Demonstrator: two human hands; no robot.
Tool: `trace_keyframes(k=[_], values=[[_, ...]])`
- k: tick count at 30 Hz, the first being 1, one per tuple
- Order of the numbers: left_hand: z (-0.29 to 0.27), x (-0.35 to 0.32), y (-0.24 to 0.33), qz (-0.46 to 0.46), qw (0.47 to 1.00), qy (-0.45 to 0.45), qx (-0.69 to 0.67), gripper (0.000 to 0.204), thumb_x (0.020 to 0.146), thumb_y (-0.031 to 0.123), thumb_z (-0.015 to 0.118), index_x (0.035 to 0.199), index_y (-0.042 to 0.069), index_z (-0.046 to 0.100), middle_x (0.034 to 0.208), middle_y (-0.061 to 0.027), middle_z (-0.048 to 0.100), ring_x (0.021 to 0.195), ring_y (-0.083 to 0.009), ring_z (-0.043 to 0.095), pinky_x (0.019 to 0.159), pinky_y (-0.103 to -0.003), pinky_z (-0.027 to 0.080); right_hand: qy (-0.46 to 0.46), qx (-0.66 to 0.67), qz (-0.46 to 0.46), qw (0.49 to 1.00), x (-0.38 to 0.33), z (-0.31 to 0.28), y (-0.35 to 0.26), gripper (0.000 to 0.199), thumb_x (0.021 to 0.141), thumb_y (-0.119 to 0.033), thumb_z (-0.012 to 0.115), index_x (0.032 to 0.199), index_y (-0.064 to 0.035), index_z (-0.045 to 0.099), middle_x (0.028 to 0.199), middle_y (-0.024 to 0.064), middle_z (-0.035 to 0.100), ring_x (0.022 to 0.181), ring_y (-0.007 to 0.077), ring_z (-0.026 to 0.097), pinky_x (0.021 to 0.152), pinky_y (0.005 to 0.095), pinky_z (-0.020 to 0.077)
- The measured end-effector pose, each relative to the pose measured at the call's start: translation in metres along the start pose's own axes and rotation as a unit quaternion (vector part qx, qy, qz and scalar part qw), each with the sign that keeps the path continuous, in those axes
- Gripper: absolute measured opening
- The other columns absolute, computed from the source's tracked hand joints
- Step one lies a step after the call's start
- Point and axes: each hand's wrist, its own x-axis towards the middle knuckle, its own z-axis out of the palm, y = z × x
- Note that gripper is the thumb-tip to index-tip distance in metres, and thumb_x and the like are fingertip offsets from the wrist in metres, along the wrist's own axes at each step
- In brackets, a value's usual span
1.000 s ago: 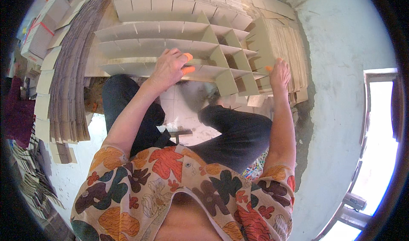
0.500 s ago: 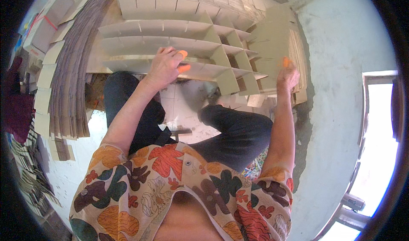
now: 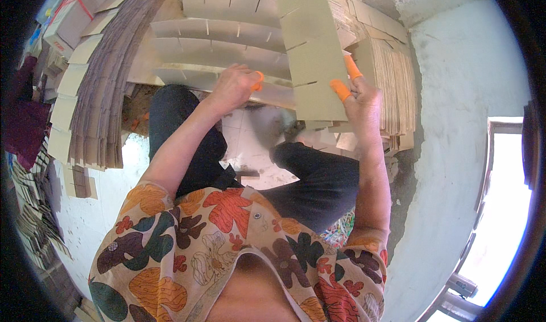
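My right hand [image 3: 363, 101] grips a slotted cardboard divider [image 3: 310, 54] by its right edge. Orange finger covers [image 3: 340, 90] show on two of its digits. The divider is held up, its slots facing left, and hides part of the partition rows behind it. Several long cardboard strips [image 3: 219, 48] stand on edge in parallel rows, slots upward. At the nearest row, my left hand [image 3: 234, 90] has its fingers curled in, an orange cover [image 3: 259, 81] on one; whatever is between them is hidden.
Stacked cardboard pieces [image 3: 392, 89] lean by the right wall [image 3: 455, 89]. A long fanned row of cardboard [image 3: 105, 89] runs along the left, near a white box [image 3: 69, 25] with a red band. My bent legs [image 3: 318, 177] are below the work surface.
My right hand has come leftward from the stack at the right and now holds a cardboard divider over the crossed partitions. My left hand stays by the near strip; the whole view has shifted slightly.
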Motion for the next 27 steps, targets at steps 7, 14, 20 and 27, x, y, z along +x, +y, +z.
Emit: trace_keyframes(k=[7,14,20,27], values=[[0.004,-0.002,-0.004,-0.003,0.999,-0.029,0.026,0.014,0.071,0.015,0.067,0.079,0.008,0.058,0.066,-0.0097,0.057,0.067,-0.0281,0.056,0.062,-0.039,0.044,-0.019,0.005,-0.04,0.999,0.005,0.017,0.001,0.044,0.072,-0.006,0.074,0.113,0.0015,0.06,0.061,0.0078,0.048,0.052,0.0114,0.037,0.048,0.026,0.0369],[0.005,0.002,-0.002,-0.009,0.999,-0.021,0.033,0.009,0.071,0.012,0.065,0.073,0.009,0.057,0.065,-0.0104,0.056,0.067,-0.0284,0.056,0.061,-0.039,0.044,-0.008,0.007,-0.083,0.997,0.01,0.029,0.017,0.046,0.071,-0.006,0.074,0.114,0.0008,0.059,0.057,0.0084,0.047,0.052,0.0087,0.032,0.046,0.0266,0.0352],[0.005,0.001,-0.002,-0.011,1.0,-0.021,0.018,0.01,0.071,0.012,0.066,0.075,0.009,0.058,0.065,-0.0099,0.056,0.065,-0.0284,0.056,0.06,-0.039,0.044,-0.035,0.009,-0.131,0.991,0.016,0.039,0.01,0.046,0.072,-0.007,0.073,0.115,-0.0009,0.059,0.065,0.0212,0.056,0.048,0.0223,0.039,0.049,0.0325,0.0401],[0.011,0.006,-0.004,-0.018,0.999,-0.02,0.022,0.008,0.071,0.01,0.064,0.077,0.008,0.059,0.067,-0.0094,0.058,0.067,-0.0285,0.057,0.06,-0.04,0.044,-0.172,-0.057,-0.114,0.977,0.014,0.075,0.035,0.02,0.076,-0.015,0.065,0.087,0.0007,0.062,0.078,0.0227,0.061,0.073,0.0391,0.06,0.064,0.0439,0.0482]])
